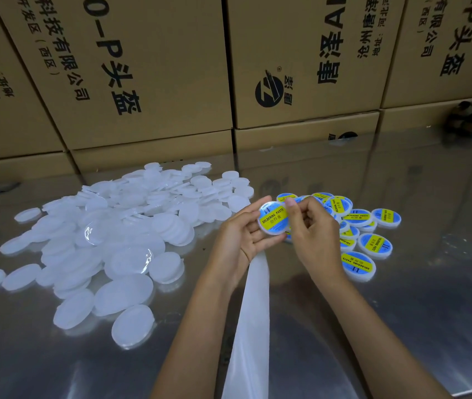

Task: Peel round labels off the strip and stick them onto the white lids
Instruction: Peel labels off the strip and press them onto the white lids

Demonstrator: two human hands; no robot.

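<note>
- Head view: a person's two bare forearms reach forward over a shiny metal counter (401, 174).
- The left hand (243, 237) cradles a white lid (273, 221) from below, fingers curled under its rim. This held lid is the landmark for what follows.
- A round blue label with a yellow band reading "SOLDERING PASTE" (272, 218) covers the top of the held lid.
- The right hand (313, 228) sits just right of the held lid, fingers curled, thumb and forefinger pinching at the label's upper right edge.
- A white backing strip (253, 312) runs from beneath the held lid down toward the viewer, between the two forearms.
- Left of the held lid lies a broad heap of plain white lids (119, 234), spread loosely on the counter.
- Right of the held lid, partly behind the right hand, lies a smaller cluster of labelled lids (367, 234) with the same blue and yellow faces.
- Behind the held lid, at the counter's far edge, stands a wall of brown cardboard boxes (148, 67) printed with black Chinese characters.
</note>
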